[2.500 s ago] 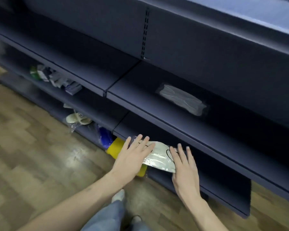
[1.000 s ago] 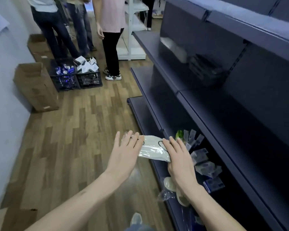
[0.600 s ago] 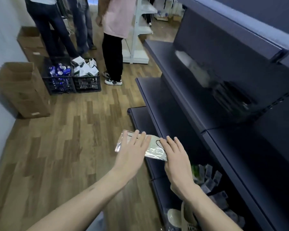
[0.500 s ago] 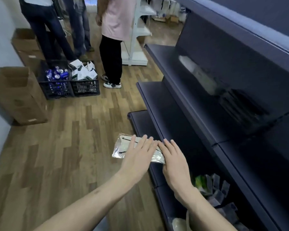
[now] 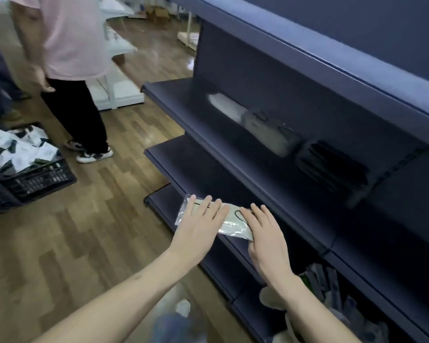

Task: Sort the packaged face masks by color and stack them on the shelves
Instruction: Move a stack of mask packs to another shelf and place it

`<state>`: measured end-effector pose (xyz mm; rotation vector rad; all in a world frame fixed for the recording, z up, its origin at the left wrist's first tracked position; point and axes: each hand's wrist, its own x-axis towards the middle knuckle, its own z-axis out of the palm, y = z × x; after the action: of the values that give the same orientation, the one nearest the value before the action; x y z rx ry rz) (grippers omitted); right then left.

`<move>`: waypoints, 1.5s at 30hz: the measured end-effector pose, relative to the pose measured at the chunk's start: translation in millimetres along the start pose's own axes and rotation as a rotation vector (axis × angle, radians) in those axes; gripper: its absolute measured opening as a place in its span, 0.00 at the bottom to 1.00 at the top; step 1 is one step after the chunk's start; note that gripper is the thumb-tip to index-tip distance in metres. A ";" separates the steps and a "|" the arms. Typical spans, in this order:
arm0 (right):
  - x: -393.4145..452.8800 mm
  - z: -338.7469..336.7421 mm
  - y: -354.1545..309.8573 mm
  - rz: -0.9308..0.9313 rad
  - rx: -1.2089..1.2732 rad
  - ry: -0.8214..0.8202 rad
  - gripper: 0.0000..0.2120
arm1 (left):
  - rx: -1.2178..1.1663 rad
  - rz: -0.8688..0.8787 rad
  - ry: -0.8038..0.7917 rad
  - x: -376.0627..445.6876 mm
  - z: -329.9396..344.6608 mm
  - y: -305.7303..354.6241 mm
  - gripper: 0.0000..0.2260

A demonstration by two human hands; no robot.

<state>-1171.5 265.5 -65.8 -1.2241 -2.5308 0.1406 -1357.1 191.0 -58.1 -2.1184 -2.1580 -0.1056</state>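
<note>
Beside dark shelving [image 5: 233, 154], mask packet [image 5: 233, 222] lies crosswise.

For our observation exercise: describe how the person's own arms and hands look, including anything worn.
Both forearms are bare, with no sleeves in view. The left hand and right hand wear no gloves, rings or watch. A small faint mark shows on the left forearm.

A person in a pink shirt [image 5: 72, 35] and black trousers stands on the wood floor [image 5: 67, 238] at upper left, in white-and-black sneakers [image 5: 94, 155]. Just beside them sits a black crate [image 5: 39, 179] heaped with white packets [image 5: 20, 149]. A white shelving unit [image 5: 119, 87] stands behind. On the lowest shelf at bottom right lie assorted small packets [image 5: 332, 283], blurred.
</note>
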 end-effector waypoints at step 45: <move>334.8 27.9 156.2 0.586 -0.522 0.034 0.30 | -0.172 0.357 -0.035 485.3 53.0 -100.6 0.36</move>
<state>-1258.1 625.1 -45.1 -2.1175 -2.1639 -0.4303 -1467.3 676.9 -43.9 -2.5816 -1.8077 -0.2301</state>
